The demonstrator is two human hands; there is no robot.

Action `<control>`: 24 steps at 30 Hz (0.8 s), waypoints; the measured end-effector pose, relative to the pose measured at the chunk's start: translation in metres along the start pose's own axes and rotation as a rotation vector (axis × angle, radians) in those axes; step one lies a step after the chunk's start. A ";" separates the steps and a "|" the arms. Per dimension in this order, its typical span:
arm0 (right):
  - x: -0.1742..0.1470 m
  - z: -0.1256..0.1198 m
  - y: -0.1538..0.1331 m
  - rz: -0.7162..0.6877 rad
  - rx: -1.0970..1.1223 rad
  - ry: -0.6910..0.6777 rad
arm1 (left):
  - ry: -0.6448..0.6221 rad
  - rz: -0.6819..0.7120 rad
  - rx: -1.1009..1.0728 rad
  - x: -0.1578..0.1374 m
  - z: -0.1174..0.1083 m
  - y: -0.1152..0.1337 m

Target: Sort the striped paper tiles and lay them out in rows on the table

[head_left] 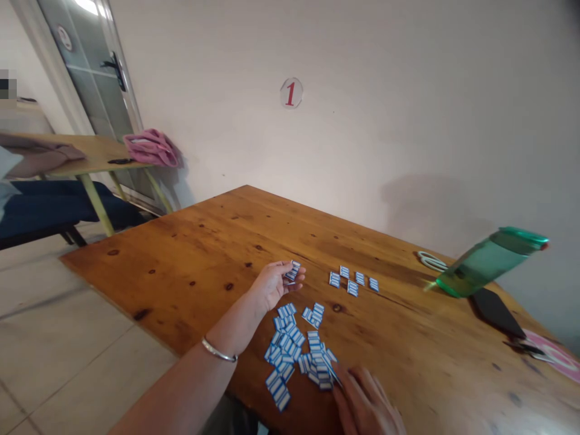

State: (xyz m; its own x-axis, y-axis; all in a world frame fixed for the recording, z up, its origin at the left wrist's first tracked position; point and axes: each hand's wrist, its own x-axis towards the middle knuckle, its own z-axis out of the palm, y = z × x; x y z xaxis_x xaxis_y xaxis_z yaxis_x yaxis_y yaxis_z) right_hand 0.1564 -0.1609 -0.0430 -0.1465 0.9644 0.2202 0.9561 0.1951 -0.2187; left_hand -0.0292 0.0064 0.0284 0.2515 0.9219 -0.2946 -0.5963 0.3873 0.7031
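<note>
My left hand (pixel 277 284) is raised a little above the wooden table, closed around a few small blue-and-white cards (pixel 293 270) pinched between thumb and fingers. My right hand (pixel 365 399) is low at the table's near edge, its fingers stretched out and fingertips touching a tilted card at the side of the right-hand pile (pixel 319 360). To the left of that pile lies a larger loose heap of the same cards (pixel 285 341), with a small cluster (pixel 314 314) just above. Farther right, several cards (pixel 352 287) are laid out apart from one another.
A green bottle (pixel 489 263) stands at the right of the wooden table (pixel 190 241), near a white cable (pixel 432 261), a dark flat case (pixel 496 312) and a pink round item (pixel 555 353). Behind is a wall; at left, another person's sleeve (pixel 49 158) rests on a second table with pink cloth (pixel 151 147).
</note>
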 end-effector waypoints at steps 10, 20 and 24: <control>0.021 0.001 -0.014 0.168 -0.089 0.095 | -0.014 0.029 0.013 0.002 -0.005 0.002; 0.006 0.016 -0.014 0.036 -0.177 0.308 | -0.015 0.019 0.033 0.005 -0.007 0.000; 0.010 0.014 -0.023 -0.008 -0.245 0.274 | -0.014 0.021 0.037 0.007 -0.008 -0.001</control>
State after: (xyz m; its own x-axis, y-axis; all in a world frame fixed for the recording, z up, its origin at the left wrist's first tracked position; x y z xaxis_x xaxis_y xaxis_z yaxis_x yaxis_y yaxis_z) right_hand 0.1296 -0.1534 -0.0492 -0.1126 0.8731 0.4744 0.9924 0.1222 0.0107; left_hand -0.0333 0.0125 0.0203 0.2502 0.9295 -0.2710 -0.5730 0.3678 0.7324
